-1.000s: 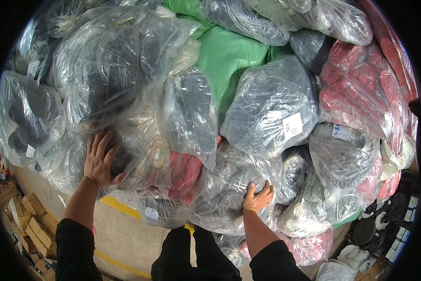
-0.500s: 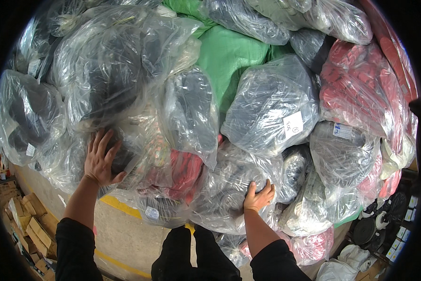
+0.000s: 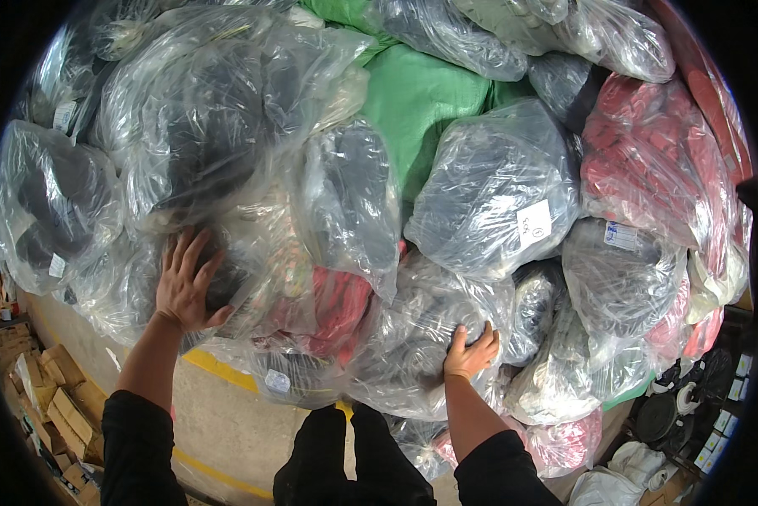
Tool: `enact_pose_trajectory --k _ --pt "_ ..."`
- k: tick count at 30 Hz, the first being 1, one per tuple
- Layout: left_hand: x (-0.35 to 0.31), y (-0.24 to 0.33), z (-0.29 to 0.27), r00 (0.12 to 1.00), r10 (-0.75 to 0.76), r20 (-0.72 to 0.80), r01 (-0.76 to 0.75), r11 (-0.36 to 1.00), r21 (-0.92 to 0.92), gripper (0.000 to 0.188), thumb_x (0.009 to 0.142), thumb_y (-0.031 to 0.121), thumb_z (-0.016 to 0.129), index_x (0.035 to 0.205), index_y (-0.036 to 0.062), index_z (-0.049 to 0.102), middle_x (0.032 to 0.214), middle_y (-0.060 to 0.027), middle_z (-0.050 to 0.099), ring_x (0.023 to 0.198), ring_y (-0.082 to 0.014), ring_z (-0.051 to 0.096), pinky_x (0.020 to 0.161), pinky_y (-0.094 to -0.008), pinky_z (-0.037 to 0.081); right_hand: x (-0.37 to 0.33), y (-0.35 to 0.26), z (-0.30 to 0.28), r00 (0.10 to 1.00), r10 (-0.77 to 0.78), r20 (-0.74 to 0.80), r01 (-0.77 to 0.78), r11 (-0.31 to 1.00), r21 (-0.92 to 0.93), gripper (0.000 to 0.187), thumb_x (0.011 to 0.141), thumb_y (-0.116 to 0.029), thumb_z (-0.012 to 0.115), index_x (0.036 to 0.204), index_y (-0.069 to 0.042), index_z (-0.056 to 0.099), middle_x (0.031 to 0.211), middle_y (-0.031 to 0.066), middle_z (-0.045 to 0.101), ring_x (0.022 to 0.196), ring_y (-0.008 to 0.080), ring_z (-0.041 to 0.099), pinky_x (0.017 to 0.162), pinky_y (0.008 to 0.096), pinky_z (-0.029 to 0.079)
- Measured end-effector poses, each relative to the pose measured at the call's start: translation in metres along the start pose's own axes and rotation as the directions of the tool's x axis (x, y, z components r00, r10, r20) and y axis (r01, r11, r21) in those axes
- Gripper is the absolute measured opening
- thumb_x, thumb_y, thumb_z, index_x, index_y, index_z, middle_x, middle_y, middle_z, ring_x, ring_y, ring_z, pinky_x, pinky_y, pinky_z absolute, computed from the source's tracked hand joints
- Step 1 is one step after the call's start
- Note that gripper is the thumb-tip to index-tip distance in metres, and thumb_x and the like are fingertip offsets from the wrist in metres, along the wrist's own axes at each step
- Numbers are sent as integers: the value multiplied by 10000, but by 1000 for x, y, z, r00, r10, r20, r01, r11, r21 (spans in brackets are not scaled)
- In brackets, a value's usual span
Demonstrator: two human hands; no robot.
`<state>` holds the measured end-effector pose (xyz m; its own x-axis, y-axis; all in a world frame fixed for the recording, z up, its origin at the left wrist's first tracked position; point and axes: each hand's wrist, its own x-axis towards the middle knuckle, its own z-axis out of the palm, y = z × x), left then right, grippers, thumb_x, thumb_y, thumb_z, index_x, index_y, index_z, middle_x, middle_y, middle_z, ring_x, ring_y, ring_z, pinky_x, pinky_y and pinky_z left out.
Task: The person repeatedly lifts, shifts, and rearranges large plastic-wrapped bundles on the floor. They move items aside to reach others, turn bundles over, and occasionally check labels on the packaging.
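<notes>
My left hand [image 3: 190, 282] lies with fingers spread against a clear plastic bag of dark contents [image 3: 236, 257], low on the left side of a big heap. Against another clear bag with grey-black contents [image 3: 404, 337], near the front middle, rests my right hand [image 3: 472, 352], its fingers apart. Neither hand grips anything that I can see. Between them, red material [image 3: 338, 312] shows through clear plastic. Above my right hand sits a large clear bag of dark goods [image 3: 493, 185] with a white paper label [image 3: 533, 223].
Green woven sacks [image 3: 421, 101] lie behind the clear bags. Bags with red contents [image 3: 649, 160] are piled at the right. Flattened cardboard boxes [image 3: 71, 413] lie at lower left; black rolls and white bundles [image 3: 636, 464] at lower right. Yellow lines mark the concrete floor [image 3: 219, 422].
The heap and both hands appear shifted slightly to the right in the picture. Both hands stay on the same bags.
</notes>
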<state>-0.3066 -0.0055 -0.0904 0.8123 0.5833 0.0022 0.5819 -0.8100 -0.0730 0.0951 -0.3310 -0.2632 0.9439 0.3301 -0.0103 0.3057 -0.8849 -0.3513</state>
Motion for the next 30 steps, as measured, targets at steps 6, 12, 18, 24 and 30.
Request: enact_pose_trajectory --k 6,12,18,24,30 --pt "0 -1 0 1000 -4 15 4 1000 -1 873 722 630 639 1426 153 439 1529 -214 317 1415 -484 282 1121 -659 239 0 -2 -1 1000 -11 -8 11 1000 -16 755 863 -607 572 1432 -123 459 1471 224 389 1386 404 325 1078 615 258" --pt "-2 0 1 1000 -5 7 5 1000 11 867 736 634 628 1430 154 432 1525 -207 325 1407 -483 291 1120 -658 239 -1 1 0 1000 -9 -25 9 1000 -5 829 828 -671 576 1428 -111 463 1463 233 389 1382 418 325 1061 627 271" --pt "1 -2 3 997 44 -60 -44 999 10 847 768 624 611 1440 149 412 1527 -200 332 1400 -481 304 1108 -647 262 0 -2 -2 999 29 13 -29 999 -33 824 837 -649 608 1435 -102 456 1482 239 375 1382 421 327 1068 630 275" --pt "-4 6 1 994 40 -105 -44 998 -37 846 683 378 800 1415 124 459 1532 -169 340 1429 -433 293 1124 -605 283 -18 -27 -36 990 99 99 -106 992 69 867 843 -633 642 1471 -82 409 1548 264 303 1439 423 280 1119 632 239" --pt "-3 15 -4 989 49 -137 -53 998 -23 828 685 304 806 1408 84 468 1527 -177 345 1439 -428 278 1148 -577 266 -95 -52 -39 997 -59 56 59 998 -3 813 871 -494 637 1482 -17 388 1540 308 295 1432 432 299 1160 563 208"
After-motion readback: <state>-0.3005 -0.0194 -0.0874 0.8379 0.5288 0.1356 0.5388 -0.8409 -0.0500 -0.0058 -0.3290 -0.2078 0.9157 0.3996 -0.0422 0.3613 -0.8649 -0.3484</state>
